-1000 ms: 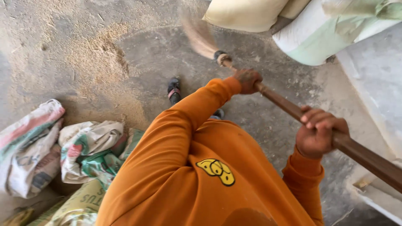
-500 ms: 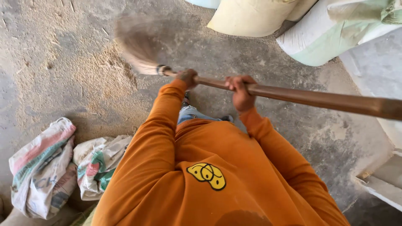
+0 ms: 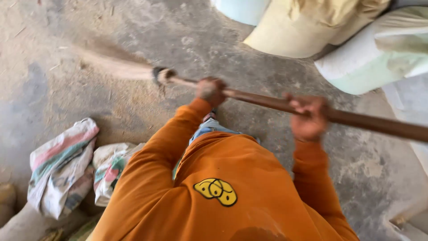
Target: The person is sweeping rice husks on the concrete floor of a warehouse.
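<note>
Orange sleeves fill the lower frame. Both hands clench a brown broom handle (image 3: pixel 356 119): right hand (image 3: pixel 308 118) right of centre, left hand (image 3: pixel 211 90) nearer the blurred bristles (image 3: pixel 120 69) at upper left, spaced for leverage. Filled sacks (image 3: pixel 307 31) sit top right.

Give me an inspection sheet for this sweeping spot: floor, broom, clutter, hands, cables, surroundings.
Surface: concrete floor, dusty, with a pale layer of fine husk or sand at left.
Job's things: broom with brown wooden handle; bristles blurred, low over the floor at left.
Clutter: folded striped sacks lying at lower left.
Grippers: left hand grips the handle near the head; right hand grips it farther up.
Cables: nothing seen.
Surroundings: filled sacks along the top right; a pale ledge or wall at far right, unclear.
</note>
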